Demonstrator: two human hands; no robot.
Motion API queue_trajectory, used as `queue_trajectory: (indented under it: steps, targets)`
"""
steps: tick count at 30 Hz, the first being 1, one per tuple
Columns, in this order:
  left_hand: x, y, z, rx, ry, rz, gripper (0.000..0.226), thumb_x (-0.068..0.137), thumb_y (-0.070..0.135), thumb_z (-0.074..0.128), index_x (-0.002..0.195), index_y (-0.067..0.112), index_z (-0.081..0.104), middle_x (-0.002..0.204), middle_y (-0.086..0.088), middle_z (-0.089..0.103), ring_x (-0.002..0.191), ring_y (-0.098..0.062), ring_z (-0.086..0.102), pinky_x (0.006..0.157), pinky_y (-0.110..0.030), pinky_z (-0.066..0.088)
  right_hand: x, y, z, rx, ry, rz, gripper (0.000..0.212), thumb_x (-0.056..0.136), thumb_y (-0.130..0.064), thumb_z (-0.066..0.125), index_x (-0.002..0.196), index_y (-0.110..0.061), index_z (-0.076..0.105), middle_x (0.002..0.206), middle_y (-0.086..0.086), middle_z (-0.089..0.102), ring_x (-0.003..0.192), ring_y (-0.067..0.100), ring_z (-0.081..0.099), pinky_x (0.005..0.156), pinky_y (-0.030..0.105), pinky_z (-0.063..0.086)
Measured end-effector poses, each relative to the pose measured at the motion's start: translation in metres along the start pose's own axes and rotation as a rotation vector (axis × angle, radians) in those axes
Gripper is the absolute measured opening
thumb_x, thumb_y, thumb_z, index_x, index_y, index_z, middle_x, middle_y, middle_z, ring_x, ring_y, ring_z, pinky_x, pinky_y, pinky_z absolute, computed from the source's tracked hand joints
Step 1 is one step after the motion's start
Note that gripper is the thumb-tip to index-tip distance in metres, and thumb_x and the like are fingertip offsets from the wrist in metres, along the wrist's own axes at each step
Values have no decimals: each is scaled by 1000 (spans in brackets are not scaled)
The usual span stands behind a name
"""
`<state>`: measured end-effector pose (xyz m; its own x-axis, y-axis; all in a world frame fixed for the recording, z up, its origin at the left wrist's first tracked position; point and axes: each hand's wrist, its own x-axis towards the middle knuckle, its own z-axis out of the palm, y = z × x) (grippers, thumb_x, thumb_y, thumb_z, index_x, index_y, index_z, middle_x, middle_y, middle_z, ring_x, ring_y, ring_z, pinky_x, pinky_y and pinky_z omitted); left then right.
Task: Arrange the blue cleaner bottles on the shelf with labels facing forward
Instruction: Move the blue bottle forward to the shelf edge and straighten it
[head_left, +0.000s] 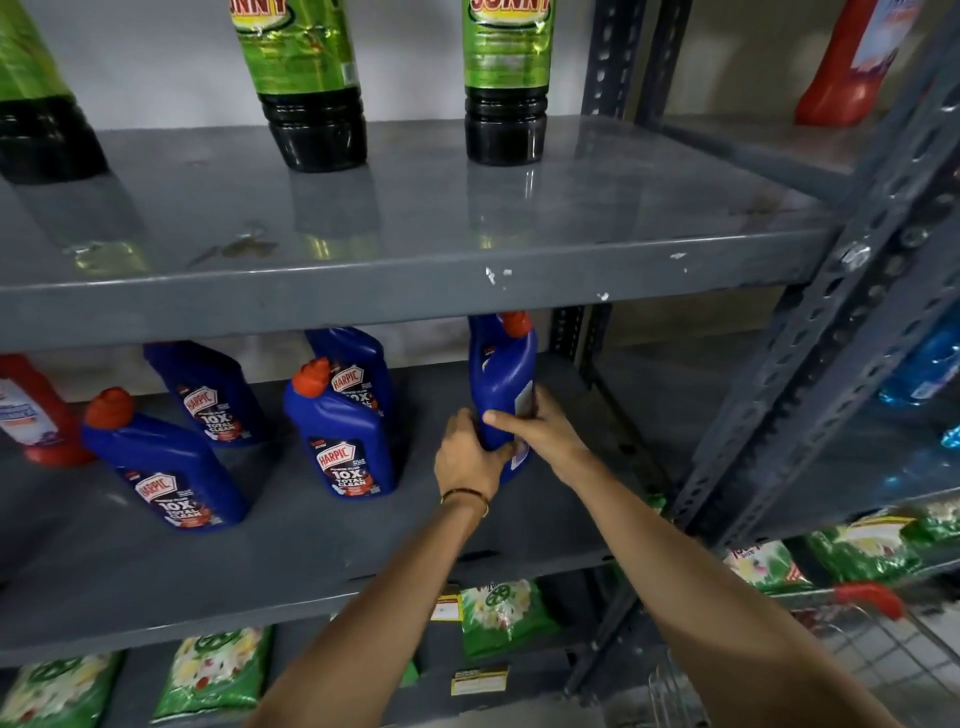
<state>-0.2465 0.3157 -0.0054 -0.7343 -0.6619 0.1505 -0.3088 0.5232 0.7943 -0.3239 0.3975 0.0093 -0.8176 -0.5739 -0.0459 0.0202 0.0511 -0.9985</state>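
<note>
Both my hands hold one blue cleaner bottle (503, 382) with a red cap, upright on the middle grey shelf (291, 561). Its front label is turned away to the right; I see mostly plain blue side. My left hand (467, 457) grips its lower left, and my right hand (540, 426) wraps its right side. To the left stand several more blue bottles with labels facing me: one front left (171, 467), one in the middle front (345, 436), and two behind, one at back left (213, 395) and one at back centre (358, 358).
A red bottle (36, 415) stands at the shelf's far left. Green-labelled dark bottles (311, 88) sit on the upper shelf. Green packets (498, 613) fill the shelf below. A slotted steel upright (831, 332) and a trolley's red handle (867, 597) are at right.
</note>
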Motion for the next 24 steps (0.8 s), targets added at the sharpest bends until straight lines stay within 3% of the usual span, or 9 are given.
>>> queue_trajectory:
  steps: [2,4,6,8,10,12,16,20,24]
  targets:
    - [-1,-2,-4,27,-70,71,41,64,34,78,85,12,50,83,-3,55,76,-24,57,61,-33,41,0,0,1,14,28,-27,46,68,-14,77,109,-13,57,107,7,68,97,17,66,83,28,54]
    - [9,-9,-14,-185,-245,55,35,64,26,82,82,17,53,80,-2,57,77,-23,59,65,-32,48,0,0,-6,63,25,-44,45,67,-13,76,108,-9,60,108,11,69,99,22,66,86,33,54]
    - [22,-16,-27,-439,-435,-57,37,70,11,78,101,13,58,92,-4,59,94,-23,58,78,-25,51,1,0,-17,135,-43,-43,39,66,-10,73,104,-9,64,102,9,70,98,23,65,90,38,50]
    - [33,-21,-32,-520,-592,-168,58,75,5,73,127,8,47,115,-5,53,113,-22,51,95,-30,46,2,-1,-25,232,-137,13,37,64,-9,71,100,-12,67,96,5,70,96,22,63,92,38,49]
    - [36,-19,-31,-572,-730,-213,69,74,3,72,134,10,39,123,-4,51,120,-22,49,103,-36,42,3,-2,-30,352,-235,73,52,56,-16,78,106,-12,66,99,5,71,96,23,64,90,37,51]
    - [36,-15,-25,-625,-795,-214,59,73,-1,71,125,12,47,112,-4,59,108,-21,57,97,-34,48,3,-3,-32,436,-299,117,68,47,-27,86,109,-12,64,99,6,73,93,23,67,84,37,55]
    - [31,-8,-12,-614,-634,-199,42,70,-4,73,105,10,54,93,-2,64,85,-15,63,69,-17,58,3,-6,-37,468,-328,86,65,54,-34,84,112,-13,63,102,5,74,96,21,68,82,34,58]
    - [29,-9,2,-379,-285,-210,54,52,11,88,90,11,50,91,-5,63,85,-23,61,76,-35,54,-1,1,-42,437,-173,83,64,68,-35,74,126,-17,54,114,2,68,105,20,63,84,36,54]
    - [25,-10,12,-246,-167,-217,60,49,16,89,89,12,44,107,-15,61,95,-29,61,84,-46,55,-2,10,-45,350,-93,110,42,93,-16,44,135,-22,41,133,8,53,115,24,54,91,40,48]
